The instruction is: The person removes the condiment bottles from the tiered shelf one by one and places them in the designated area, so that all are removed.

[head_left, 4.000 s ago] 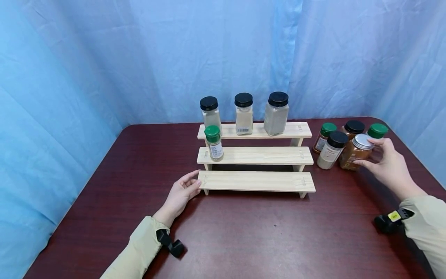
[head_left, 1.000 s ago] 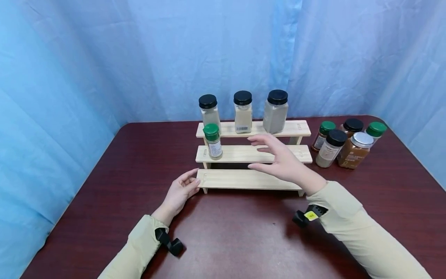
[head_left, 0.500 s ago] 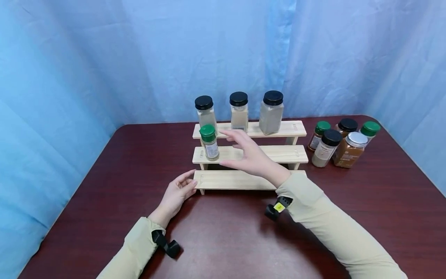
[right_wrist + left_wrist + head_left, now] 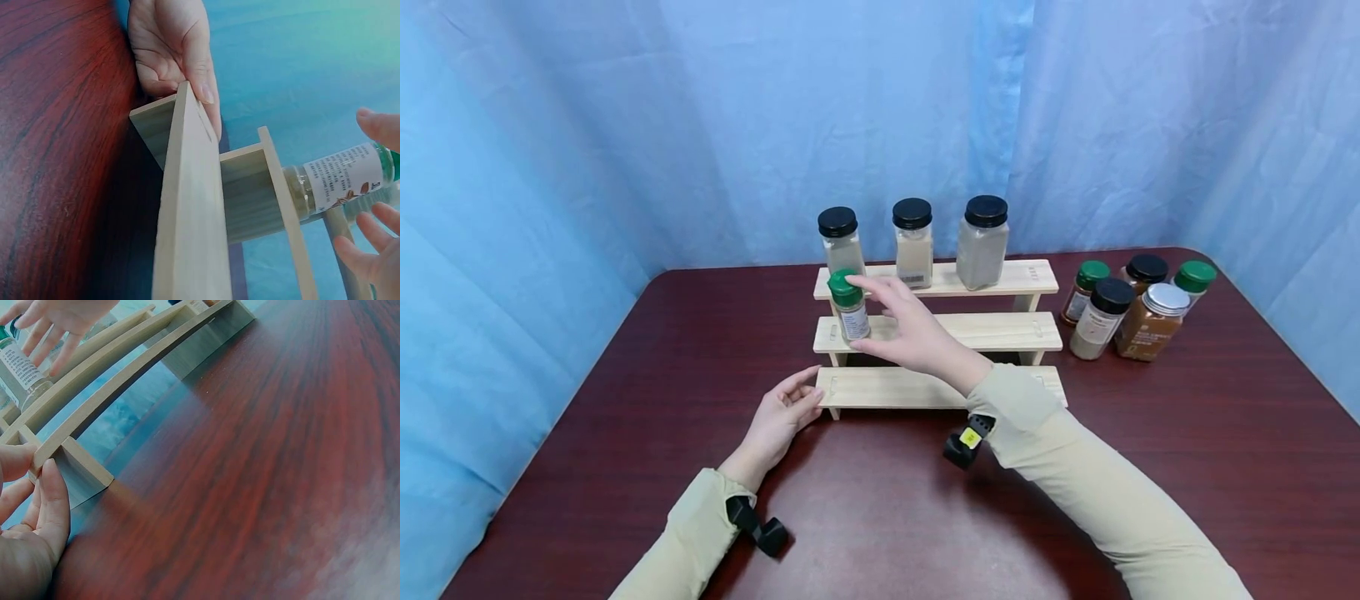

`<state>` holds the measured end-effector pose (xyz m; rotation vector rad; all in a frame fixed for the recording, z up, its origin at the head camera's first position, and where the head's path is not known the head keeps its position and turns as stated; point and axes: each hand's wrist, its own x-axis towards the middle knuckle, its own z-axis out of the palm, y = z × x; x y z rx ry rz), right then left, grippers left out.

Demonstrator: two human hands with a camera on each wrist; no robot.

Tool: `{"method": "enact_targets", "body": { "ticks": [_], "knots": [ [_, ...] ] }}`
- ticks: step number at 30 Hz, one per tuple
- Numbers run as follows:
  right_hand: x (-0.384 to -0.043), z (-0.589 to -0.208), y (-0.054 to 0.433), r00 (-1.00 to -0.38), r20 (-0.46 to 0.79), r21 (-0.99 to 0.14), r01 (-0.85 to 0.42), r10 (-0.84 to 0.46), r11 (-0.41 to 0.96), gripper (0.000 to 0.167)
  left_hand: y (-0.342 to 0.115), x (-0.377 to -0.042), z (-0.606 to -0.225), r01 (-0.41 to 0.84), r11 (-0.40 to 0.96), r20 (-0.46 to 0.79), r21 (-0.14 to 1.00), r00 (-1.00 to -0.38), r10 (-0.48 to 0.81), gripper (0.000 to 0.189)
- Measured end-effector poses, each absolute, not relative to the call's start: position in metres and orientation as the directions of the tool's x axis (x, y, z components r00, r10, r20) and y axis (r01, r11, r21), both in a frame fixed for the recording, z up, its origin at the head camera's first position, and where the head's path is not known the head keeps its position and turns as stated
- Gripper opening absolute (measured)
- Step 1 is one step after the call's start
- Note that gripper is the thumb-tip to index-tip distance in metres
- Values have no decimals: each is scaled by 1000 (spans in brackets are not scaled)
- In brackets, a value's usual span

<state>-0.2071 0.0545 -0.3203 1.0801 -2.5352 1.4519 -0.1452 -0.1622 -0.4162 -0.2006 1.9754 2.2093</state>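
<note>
A three-tier wooden rack [image 4: 895, 387] stands on the table. At the left end of its lowest board, my left hand [image 4: 777, 421] pinches the edge between thumb and fingers, as the left wrist view shows. My right hand [image 4: 917, 333] reaches over the middle tier, its fingers spread about a green-capped spice jar [image 4: 853, 321] standing at that tier's left end. In the right wrist view the thumb and fingers are apart from the spice jar [image 4: 344, 177]; one fingertip overlaps the cap in the head view, and contact there is unclear.
Three black-lidded jars [image 4: 913, 246] stand along the top tier. Right of the rack is a cluster of several spice jars, among them a silver-lidded brown one [image 4: 1152, 325] and a black-lidded pale one [image 4: 1099, 325]. Blue curtains [image 4: 880, 108] hang behind the table [image 4: 880, 517].
My right hand has left the silver-lidded jar on the right and moved leftward across the rack to the green-capped spice jar. The left hand keeps its place on the lowest board.
</note>
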Motion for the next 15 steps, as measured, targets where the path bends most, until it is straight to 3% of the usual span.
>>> {"method": "enact_targets", "body": {
  "ticks": [8, 15],
  "knots": [
    [-211, -332, 45, -773, 379, -711, -596, -509, 374, 73, -162, -145, -414, -209, -110, -207, 972, -978, 34, 49],
    [-213, -343, 36, -760, 466, -699, -630, -453, 338, 67, -162, -144, -415, -207, -108, -204, 972, -978, 40, 49]
  ]
}}
